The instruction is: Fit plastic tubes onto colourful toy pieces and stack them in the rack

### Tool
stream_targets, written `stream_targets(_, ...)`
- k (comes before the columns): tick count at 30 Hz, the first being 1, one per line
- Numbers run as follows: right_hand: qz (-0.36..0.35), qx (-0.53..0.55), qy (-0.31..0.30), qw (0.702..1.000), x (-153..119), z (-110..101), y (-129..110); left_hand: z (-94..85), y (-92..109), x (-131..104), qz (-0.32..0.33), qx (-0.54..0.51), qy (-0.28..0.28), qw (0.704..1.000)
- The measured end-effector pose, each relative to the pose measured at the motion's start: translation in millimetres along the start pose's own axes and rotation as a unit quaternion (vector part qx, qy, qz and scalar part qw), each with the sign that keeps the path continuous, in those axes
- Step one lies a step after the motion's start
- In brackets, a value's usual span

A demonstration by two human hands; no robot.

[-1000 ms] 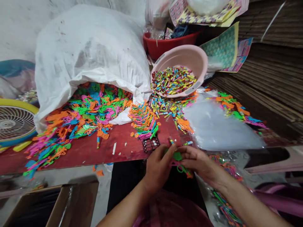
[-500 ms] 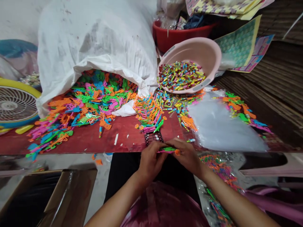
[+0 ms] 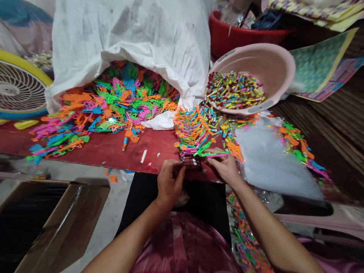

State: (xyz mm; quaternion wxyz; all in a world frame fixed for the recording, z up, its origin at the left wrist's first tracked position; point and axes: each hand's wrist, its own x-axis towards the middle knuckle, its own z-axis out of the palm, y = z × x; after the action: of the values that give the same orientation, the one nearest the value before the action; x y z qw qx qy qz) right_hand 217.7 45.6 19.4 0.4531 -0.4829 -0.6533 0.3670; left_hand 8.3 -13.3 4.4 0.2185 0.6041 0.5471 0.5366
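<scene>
Okay, both bare hands work at the near edge of the red tabletop, at a small black grid rack. Left hand is at the rack's left end, fingers bent, thumb and index coming together by its corner; can't tell if they grip it or just touch. Right hand is just right of the rack, fingers closed on slim pink-and-green pieces that lie roughly level and point left over the rack's far side. Directly beyond the rack is a dense row of coloured plastic pieces, orange, pink, green and blue, with orange round ends near the front. Left of that, a loose heap of similar pieces spills from the mouth of a big white sack. Right of the sack, a tilted pink basin holds many small multicoloured tubes, and more lie on the tabletop below its rim. Red basin sits behind it. Clear plastic bags lie flat to the right of the right hand, more coloured pieces past them. Yellow-rimmed fan at far left, open cardboard box lower left, bagged coloured pieces below the tabletop's right part.
</scene>
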Motion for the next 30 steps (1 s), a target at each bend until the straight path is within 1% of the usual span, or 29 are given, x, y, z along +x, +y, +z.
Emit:
stream_targets(5, -0.038, -0.072, -0.015, 0.997, 0, 0, 4, -2.1, 2, 3, 0.021, 0.009, 0.006, 1.000)
stream_targets(8, -0.055, -0.090, -0.015, 0.994, 1, 0, 6, -3.5, 5, 7, 0.040, 0.002, 0.015, 0.999)
stream_targets(13, -0.095, -0.143, -0.027, 0.985, 2, 3, 1, -4.3, 11, 17, 0.063, -0.010, 0.034, 0.997)
stream_targets(16, -0.116, -0.196, -0.027, 0.973, 0, 8, -5, -8.2, 17, 22, 0.107, -0.001, 0.045, 0.993)
stream_targets(19, -0.116, -0.264, -0.021, 0.957, -3, 16, -10, -15.5, 28, 29, 0.165, 0.013, 0.047, 0.985)
stream_targets(21, -0.121, -0.299, -0.020, 0.946, -5, 23, -12, -20.8, 37, 33, 0.200, 0.040, 0.040, 0.978)
stream_targets(23, -0.131, -0.324, -0.012, 0.937, -8, 30, -13, -24.6, 44, 37, 0.233, 0.092, 0.030, 0.968)
stream_targets(26, -0.140, -0.349, 0.003, 0.927, -11, 39, -13, -25.1, 51, 41, 0.274, 0.173, 0.018, 0.946)
stream_targets(28, -0.133, -0.366, 0.004, 0.921, -12, 46, -14, -22.5, 52, 41, 0.277, 0.199, 0.008, 0.940)
stream_targets(30, -0.116, -0.393, 0.010, 0.912, -12, 52, -15, -19.6, 51, 41, 0.263, 0.211, 0.003, 0.941)
